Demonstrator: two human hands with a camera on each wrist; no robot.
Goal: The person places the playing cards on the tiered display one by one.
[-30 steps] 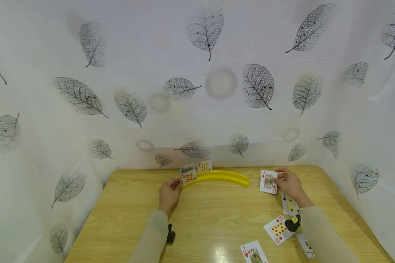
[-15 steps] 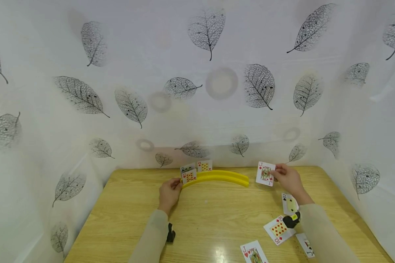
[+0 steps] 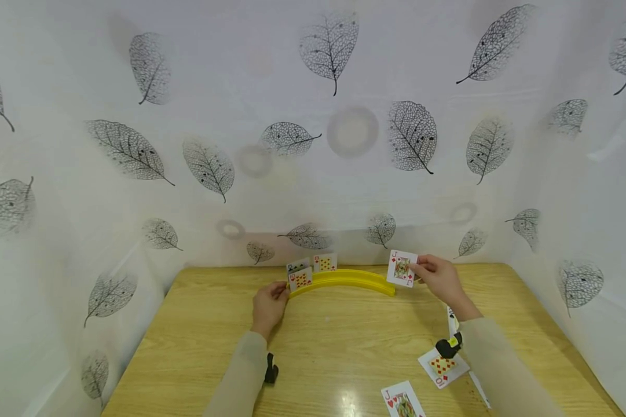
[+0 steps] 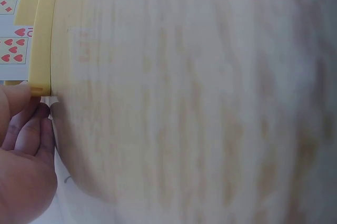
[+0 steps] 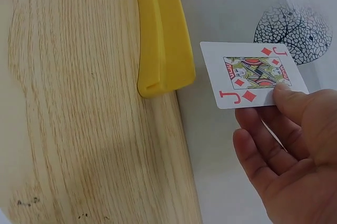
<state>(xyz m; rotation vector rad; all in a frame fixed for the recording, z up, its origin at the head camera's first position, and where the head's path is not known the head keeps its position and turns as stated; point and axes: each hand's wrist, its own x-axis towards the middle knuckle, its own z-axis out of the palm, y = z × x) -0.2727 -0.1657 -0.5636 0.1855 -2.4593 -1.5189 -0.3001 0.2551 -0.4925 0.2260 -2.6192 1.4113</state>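
By fingers of the right hand (image 3: pixel 442 284) the jack of diamonds (image 3: pixel 402 268) is pinched beside the right end of the yellow holder (image 3: pixel 344 278), near the surface's far edge; left end pinched by left hand (image 3: pixel 268 306), standing cards (image 3: pixel 300 279) may be toppled if that grip slips.

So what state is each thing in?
Jack of diamonds, raised, face showing
Right hand, pinching that jack
Yellow card holder, three visible cards standing in it
Left hand, gripping holder's end
Jack of hearts, face up
Ten of diamonds, face up, partly hidden
Two other cards, mostly hidden
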